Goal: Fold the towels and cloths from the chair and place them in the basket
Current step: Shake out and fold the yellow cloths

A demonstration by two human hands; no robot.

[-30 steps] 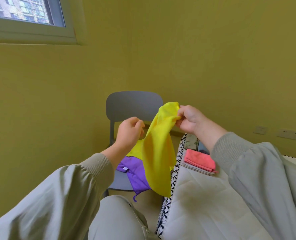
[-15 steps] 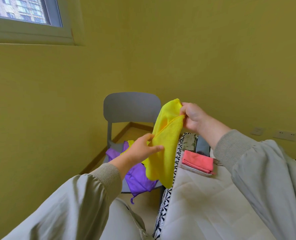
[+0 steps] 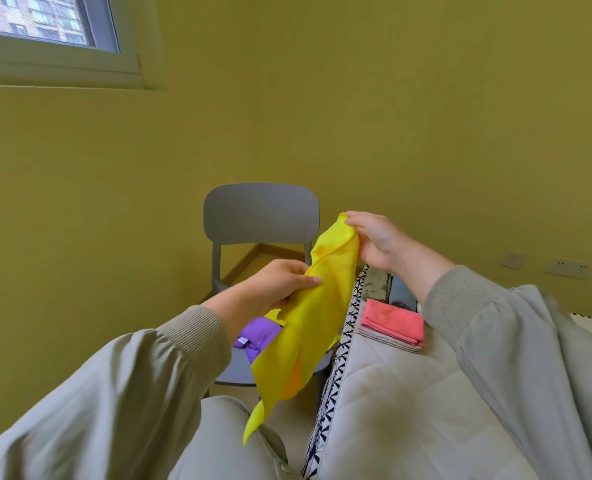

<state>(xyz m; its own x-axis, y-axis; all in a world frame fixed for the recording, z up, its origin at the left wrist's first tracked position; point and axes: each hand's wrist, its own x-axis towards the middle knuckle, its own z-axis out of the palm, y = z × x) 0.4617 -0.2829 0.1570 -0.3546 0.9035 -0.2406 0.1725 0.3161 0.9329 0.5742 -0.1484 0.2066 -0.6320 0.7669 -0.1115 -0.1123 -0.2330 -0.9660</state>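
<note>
Right now the person holds a yellow cloth [image 3: 308, 323] in the air above the grey chair [image 3: 260, 216]. Their right hand [image 3: 377, 242] pinches its top corner, while the left hand [image 3: 277, 285] grips the fabric lower down, thumb on top; the rest hangs loose. A purple cloth [image 3: 258, 336] lies on the chair's seat. A folded pink cloth [image 3: 393, 322] tops a small stack near the quilted pad's [image 3: 409, 410] far edge.

Left hand [image 3: 277, 285] held low, yellow cloth [image 3: 308, 327] pinched mid-length; right hand [image 3: 374, 240] held higher, top corner apparently pinched.
</note>
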